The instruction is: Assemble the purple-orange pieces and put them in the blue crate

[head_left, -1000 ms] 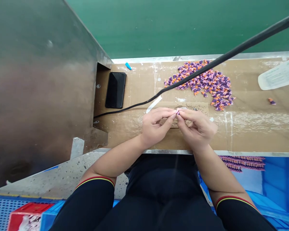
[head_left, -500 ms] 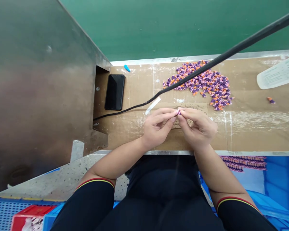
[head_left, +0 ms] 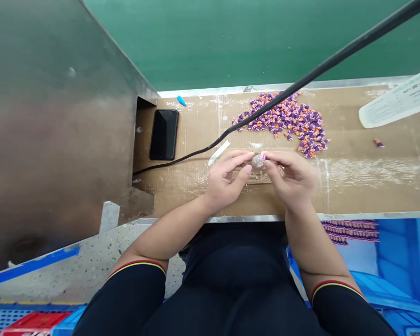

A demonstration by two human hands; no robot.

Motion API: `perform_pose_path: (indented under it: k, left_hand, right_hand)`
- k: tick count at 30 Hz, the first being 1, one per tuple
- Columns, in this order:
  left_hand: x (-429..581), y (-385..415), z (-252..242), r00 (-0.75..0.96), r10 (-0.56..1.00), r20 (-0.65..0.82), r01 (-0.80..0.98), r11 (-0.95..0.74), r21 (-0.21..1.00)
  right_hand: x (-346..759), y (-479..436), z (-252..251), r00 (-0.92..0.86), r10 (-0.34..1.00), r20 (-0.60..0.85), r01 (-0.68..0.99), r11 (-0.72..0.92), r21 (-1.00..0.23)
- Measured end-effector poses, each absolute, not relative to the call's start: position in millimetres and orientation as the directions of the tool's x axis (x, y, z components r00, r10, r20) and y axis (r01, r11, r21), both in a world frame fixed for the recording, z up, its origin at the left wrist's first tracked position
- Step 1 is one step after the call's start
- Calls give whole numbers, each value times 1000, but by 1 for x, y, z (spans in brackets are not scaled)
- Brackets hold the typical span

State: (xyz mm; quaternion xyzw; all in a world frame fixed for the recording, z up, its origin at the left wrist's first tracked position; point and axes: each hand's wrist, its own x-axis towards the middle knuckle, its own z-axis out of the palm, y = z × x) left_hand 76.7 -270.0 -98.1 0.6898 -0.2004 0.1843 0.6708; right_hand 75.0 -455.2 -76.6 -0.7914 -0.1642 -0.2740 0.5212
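Observation:
My right hand [head_left: 296, 179] pinches a small purple-and-pink piece [head_left: 263, 157] between thumb and forefinger; most of it is hidden by the fingertips. My left hand [head_left: 227, 179] is open, with thumb and forefinger apart and nothing visible between them. A clear round object [head_left: 257, 161] shows between the two hands, close to the left fingertips. Whether it rests on the bench or touches a finger I cannot tell. Behind the hands lies a heap of small purple, pink and orange pieces [head_left: 310, 130]. One similar piece [head_left: 379, 143] lies apart on the right.
A black cable [head_left: 262, 112] crosses above the cardboard-covered bench [head_left: 371, 186]. At left are a phone [head_left: 164, 135], a blue cap-like piece [head_left: 181, 101] and a metal housing [head_left: 63, 126]. A whitish container [head_left: 395, 100] lies at right, above a blue crate [head_left: 401, 261] holding rows of pieces.
My hands have moved apart, and the left fingers have come off the small piece, which stays in my right hand. The clear round object now shows between them. The view has shifted slightly.

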Motion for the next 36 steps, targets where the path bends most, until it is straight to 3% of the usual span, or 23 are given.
perform_pose_path:
  k: [4,7,11,16,19,24,32,34,36]
  left_hand:
    - [79,-269,-99,861,-5,508,-506,-108,856]
    - [80,-271,-100,855,6,518,-513,-125,849]
    - [81,-274,-104,805,-15,593,-586,-168,792]
    - [83,-273,-107,794,-33,607,-600,-206,773]
    - [85,-272,-108,781,-27,625,-617,-198,762]
    - [86,-272,-108,797,-31,604,-594,-226,772]
    - [89,-268,-104,801,-49,597,-587,-265,765]
    - [88,-266,-102,826,-49,561,-550,-283,786]
    - [87,-264,-99,858,-48,511,-500,-307,810]
  right_hand:
    - [68,-510,-70,871,-20,491,408,-528,-745]
    - [60,-553,-62,874,223,432,458,-672,-581]
    - [51,-583,-56,828,509,237,560,-730,-392]
    - [44,-584,-68,742,643,189,670,-724,-164]
    - [37,-583,-75,787,582,204,615,-761,-204]
    - [20,-583,-84,906,332,263,413,-829,-377]
    - [9,-563,-100,947,107,302,268,-781,-565]
    - [0,-576,-99,962,-43,271,160,-713,-682]
    - [-17,-605,-99,921,-300,250,22,-599,-800]
